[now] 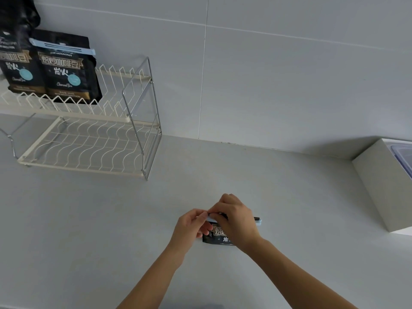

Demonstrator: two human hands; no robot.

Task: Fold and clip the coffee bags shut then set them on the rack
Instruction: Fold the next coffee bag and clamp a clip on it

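**Third bag being clipped, two already racked**

The coffee bag (pixel 219 236) in hand lies flat on the counter at about 6 o'clock in the view. It is a black, glossy pouch with gold-framed lettering, and both hands cover most of it. Along its top edge runs a pale blue clip (pixel 258 222), a long, thin plastic bar whose right end sticks out past the bag. The left hand (pixel 189 226) pinches the bar's left end between thumb and fingertips. The right hand (pixel 236 221) curls over the middle of the bar and the bag's top, fingers bent down onto it. Whether the fold is finished and the bar snapped closed cannot be told under the hands.

Up at 10 o'clock stands the rack (pixel 142 121), a two-tier frame of cream-coated wire with zigzag prongs above, a wavy grid below and a bare metal end loop. On its upper tier a clipped bag (pixel 69 70) stands upright with a matching clip (pixel 62 46) across its top. Touching it on the left is a second bag (pixel 15 63), cut off by the frame edge, its closure not clear.

By this showing the job looks well advanced: closing this pouch and carrying it to the rack remain.

The counter (pixel 289 208) is smooth and matt pale grey. A white box (pixel 383 192) sits at 3 o'clock.
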